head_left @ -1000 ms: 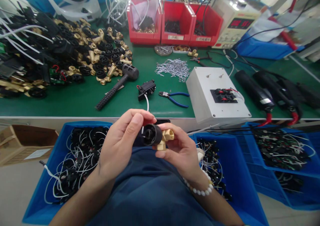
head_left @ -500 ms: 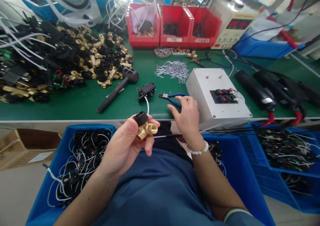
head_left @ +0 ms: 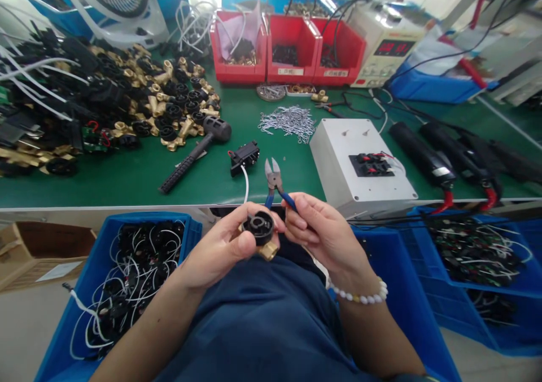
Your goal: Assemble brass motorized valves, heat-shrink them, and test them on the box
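From where I watch, the right hand [head_left: 324, 229] is what has changed: half a second ago it was reaching to the bench [head_left: 127, 187] with nothing in it, and now it has the cutters [head_left: 274, 180] up in the middle of the frame. Its fingers are curled about the blue handles, the thumb pressing from above; the jaws stand slightly parted and point to the top of the frame.

The left hand [head_left: 218, 246] keeps the fitting [head_left: 267, 251], just below the centre. I see its thumb and fingers pinching the black cap [head_left: 259, 227], which has turned so that its hollow, ringed side faces up at me, with brass showing beneath. The fingertips of the two hands are close together; I can't tell whether they touch.

As I judge it, the change brings tool and piece within easy reach of each other, one per hand, and the cutters are not on the fitting yet.

Above the hands, the module [head_left: 244, 156] lies where it was on the bench. Its white cable [head_left: 246, 184] runs down behind the left hand, and I can't make out where it ends. The mallet [head_left: 218, 129] lies to the left of it, the clips [head_left: 288, 121] above, the grey box [head_left: 359, 150] to the right.
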Available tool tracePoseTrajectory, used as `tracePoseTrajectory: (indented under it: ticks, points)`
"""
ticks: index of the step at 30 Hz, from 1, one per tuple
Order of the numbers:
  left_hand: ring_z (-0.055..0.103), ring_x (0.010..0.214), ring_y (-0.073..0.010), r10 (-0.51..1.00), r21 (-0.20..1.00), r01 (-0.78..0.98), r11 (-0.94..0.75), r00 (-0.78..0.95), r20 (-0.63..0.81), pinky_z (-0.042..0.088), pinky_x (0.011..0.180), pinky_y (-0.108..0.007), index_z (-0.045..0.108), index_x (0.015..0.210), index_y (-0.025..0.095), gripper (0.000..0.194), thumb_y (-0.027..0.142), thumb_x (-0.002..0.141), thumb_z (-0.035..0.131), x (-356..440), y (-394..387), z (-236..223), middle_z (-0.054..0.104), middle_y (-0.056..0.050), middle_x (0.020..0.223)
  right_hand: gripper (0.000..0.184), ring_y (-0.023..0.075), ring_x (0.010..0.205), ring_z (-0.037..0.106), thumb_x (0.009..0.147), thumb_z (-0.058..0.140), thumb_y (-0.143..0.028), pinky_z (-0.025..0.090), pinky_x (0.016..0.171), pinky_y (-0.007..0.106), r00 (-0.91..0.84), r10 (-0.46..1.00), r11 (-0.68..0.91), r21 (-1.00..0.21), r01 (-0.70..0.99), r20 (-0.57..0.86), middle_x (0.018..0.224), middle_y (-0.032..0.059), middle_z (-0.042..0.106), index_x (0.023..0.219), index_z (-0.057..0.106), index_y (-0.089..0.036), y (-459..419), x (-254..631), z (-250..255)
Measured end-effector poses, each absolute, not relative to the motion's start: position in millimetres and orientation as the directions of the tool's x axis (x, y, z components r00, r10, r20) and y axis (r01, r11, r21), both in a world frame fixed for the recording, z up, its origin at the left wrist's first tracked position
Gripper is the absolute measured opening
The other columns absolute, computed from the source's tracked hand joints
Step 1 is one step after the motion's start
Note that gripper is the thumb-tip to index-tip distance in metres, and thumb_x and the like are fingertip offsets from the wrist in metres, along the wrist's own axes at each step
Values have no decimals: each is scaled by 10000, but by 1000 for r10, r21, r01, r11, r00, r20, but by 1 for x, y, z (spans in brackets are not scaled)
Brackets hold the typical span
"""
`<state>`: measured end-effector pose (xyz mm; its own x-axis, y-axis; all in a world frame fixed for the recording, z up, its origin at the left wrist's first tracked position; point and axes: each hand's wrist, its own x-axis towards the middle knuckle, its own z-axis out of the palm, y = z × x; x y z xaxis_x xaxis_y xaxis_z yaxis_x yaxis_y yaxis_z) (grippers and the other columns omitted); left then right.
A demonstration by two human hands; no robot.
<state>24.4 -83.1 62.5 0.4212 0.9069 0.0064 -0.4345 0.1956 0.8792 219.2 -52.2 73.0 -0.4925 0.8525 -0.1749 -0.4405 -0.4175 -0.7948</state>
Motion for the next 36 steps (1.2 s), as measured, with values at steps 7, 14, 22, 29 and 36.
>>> tracePoseTrajectory:
  ticks: [7,14,22,29,36]
  points:
    - [619,884,-147,893,937,-340,80,443,84,511,756,-221,735,1017,214,469,654,856,717,12,-84,74,666,-53,990,368,-3,386,125,1024,595,-507,219,425,134,-690,720,-572,-624,-532,-72,525,-128,288,1000,702,-156,-64,223,78]
    - [662,683,-69,995,995,-99,-24,91,34,556,634,-168,705,1047,258,379,488,791,862,19,-89,83,738,26,993,399,55,355,321,1047,465,-602,345,422,184,-602,767,-310,-692,-652,223,546,-76,491,1230,686,-324,-81,212,80]
    - [764,832,-105,991,977,-170,-127,26,133,642,792,-205,666,1183,267,394,255,835,849,28,-94,84,733,11,1092,258,72,628,665,1089,508,-326,542,602,187,-409,892,80,-957,-280,194,811,-41,700,1332,595,-336,-88,215,74]
    - [688,1011,-164,958,959,60,-278,-62,282,635,831,-259,644,1250,257,430,314,860,819,30,-95,83,627,-65,1245,294,70,567,625,1090,468,-430,515,579,186,-428,901,6,-989,-148,69,716,-29,675,1080,683,-230,-103,209,83]
    - [660,1049,-182,925,923,133,-361,-73,372,623,840,-268,628,1322,281,486,365,877,802,30,-97,81,560,-70,1273,477,40,361,339,1056,477,-558,272,415,179,-504,852,-305,-916,-260,-140,447,-68,482,849,651,-165,-99,197,88]
